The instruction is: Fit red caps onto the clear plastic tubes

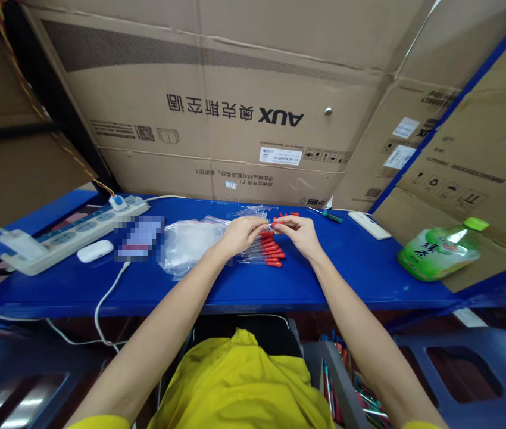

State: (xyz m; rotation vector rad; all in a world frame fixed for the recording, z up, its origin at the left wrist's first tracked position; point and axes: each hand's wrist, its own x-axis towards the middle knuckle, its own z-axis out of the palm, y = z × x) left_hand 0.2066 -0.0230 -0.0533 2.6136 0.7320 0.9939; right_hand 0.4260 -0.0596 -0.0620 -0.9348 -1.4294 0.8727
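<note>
Fingertips of my left hand (243, 233) and my right hand (298, 232) meet above the blue tabletop. A small red-handled screwdriver (277, 224) is pinched between them, its red end at my right fingers and its thin end towards my left. The left fingers hide most of that thin end. Just below lies a row of similar red-handled screwdrivers (273, 255), their thin shafts pointing left. Behind my hands are several thin clear tubes or shafts (252, 211), too fine to tell. Clear plastic bags (190, 241) lie to the left, partly under my left forearm.
On the left are a power strip (87, 226), a white case (94, 251) and a phone (140, 237) on a cable. A green-handled screwdriver (332, 217), a white device (369, 225) and a green bottle (440, 250) lie right. Cardboard (235, 71) walls the back.
</note>
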